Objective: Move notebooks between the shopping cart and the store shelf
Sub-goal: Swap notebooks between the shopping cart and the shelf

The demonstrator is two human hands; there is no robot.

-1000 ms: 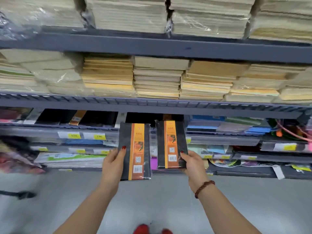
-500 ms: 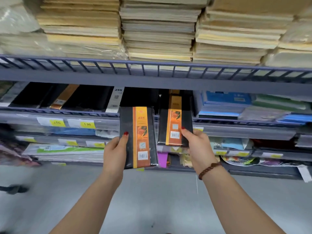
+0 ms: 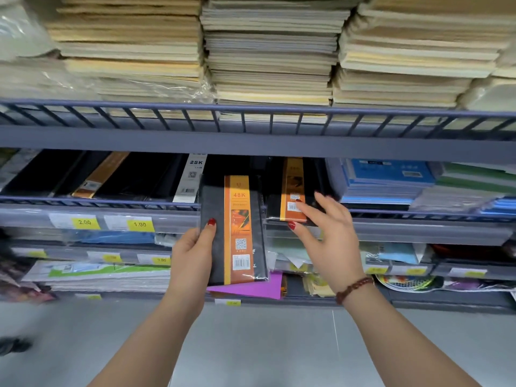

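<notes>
My left hand (image 3: 192,255) grips a black notebook with an orange 48K band (image 3: 237,230), upright in front of the middle shelf's rail (image 3: 97,203). A second, matching black notebook (image 3: 293,188) lies flat on a stack on that shelf, its front edge over the rail. My right hand (image 3: 329,236) is just in front of it with fingers spread. The index fingertip rests on the cover and the thumb sits at its front edge. No shopping cart is in view.
Black notebooks (image 3: 125,174) fill the shelf to the left, blue and green ones (image 3: 391,177) to the right. Tall stacks of cream paper pads (image 3: 268,51) sit on the shelf above. Price tags (image 3: 139,224) line the rail. Lower shelves hold mixed stationery; grey floor lies below.
My right hand carried its notebook up and forward onto the shelf stack, then loosened its grip and spread its fingers. My left hand lifted its notebook slightly. The view moved closer to the shelf.
</notes>
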